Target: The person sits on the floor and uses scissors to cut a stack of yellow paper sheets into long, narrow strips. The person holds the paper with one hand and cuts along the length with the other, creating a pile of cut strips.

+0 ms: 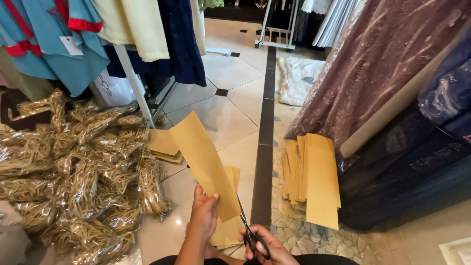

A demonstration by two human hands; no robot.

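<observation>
The left hand [205,212] holds up a long strip of yellow-brown card [203,162], its fingers [212,200] pinched on the strip's near end so that the strip slants away toward the far left above the tiled floor [230,113]. Just to its right, the right hand [269,248] grips a pair of black-handled scissors [248,228], its fingers curled through the handles; the blades point away and lie along the right edge of the strip at its near end. Whether the blades are apart or together cannot be told. Under the hands lies a small heap of more cut card pieces [226,230]. To the right, a stack of similar strips [314,179] rests on the floor beside hanging mauve fabric [373,68]. At the left lies a large pile of clear bags of thin tan sticks [83,172], with a few card pieces [163,145] at its far edge, beneath a rack of hanging garments [98,34].
</observation>
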